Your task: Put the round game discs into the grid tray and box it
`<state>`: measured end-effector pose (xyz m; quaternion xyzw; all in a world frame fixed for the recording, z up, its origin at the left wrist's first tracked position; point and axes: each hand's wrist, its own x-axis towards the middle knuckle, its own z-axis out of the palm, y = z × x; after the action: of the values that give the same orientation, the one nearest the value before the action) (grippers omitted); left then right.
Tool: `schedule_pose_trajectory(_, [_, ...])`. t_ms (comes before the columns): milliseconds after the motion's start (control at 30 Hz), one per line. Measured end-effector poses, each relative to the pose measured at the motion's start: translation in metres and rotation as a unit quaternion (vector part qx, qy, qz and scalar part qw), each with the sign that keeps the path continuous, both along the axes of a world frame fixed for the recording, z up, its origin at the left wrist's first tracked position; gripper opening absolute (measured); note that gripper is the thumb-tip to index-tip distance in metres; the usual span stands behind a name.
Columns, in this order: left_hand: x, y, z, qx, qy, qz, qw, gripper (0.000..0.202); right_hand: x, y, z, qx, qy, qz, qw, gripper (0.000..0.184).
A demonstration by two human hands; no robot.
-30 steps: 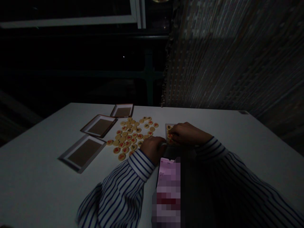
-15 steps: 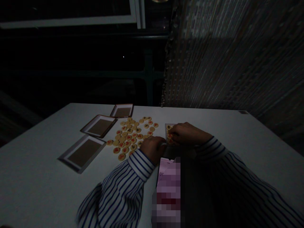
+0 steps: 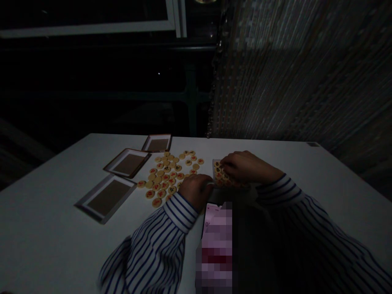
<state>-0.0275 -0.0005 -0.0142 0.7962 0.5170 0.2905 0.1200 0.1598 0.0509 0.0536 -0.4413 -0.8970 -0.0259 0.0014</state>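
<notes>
- Room: dark. A bead curtain (image 3: 269, 81) hangs behind the far right side of a white tabletop (image 3: 61, 228).
- Tray (image 3: 213, 172): on the tabletop, ahead of the left hand (image 3: 196, 191) and slightly to its right, directly beneath the right hand (image 3: 245, 167). The long axis appears to run left to right; the right hand covers part of the tray. The right hand is nearer.
- Contents: packed pieces (image 3: 218, 170) with red or black marks.
- Right hand: palm down, reaching in from the right, fingers bent over the packed pieces. Whether it grips one cannot be told.
- Left hand: near the tray's near left corner, fingers curled, thumb toward the tray. Its grip is hidden; contents cannot be told.
- Loose pieces (image 3: 165, 178): spread left of the tray, partly behind the left hand.
- Phone (image 3: 211, 216): on the near side, between the forearms.
</notes>
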Motion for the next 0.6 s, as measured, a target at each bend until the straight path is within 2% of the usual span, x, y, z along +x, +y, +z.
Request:
schedule_pose_trajectory(167, [-0.006, 0.004, 0.001, 0.028, -0.046, 0.027, 0.998, 0.017, -0.001, -0.004, 0.009, 0.048, 0.035, -0.002, 0.998, 0.034])
schedule_pose_trajectory(267, [-0.013, 0.006, 0.003, 0.044, -0.090, 0.065, 0.993, 0.016, -0.001, -0.006, 0.011, 0.070, 0.059, -0.007, 0.996, 0.034])
schedule_pose_trajectory(400, [-0.023, 0.007, 0.013, 0.058, -0.141, 0.118, 0.981, 0.018, -0.001, -0.005, 0.012, 0.095, 0.090, -0.006, 0.991, 0.033])
schedule_pose_trajectory(600, [-0.037, 0.006, 0.026, 0.046, -0.199, 0.167, 0.965, 0.020, -0.001, -0.007, 0.015, 0.114, 0.133, -0.010, 0.984, 0.033])
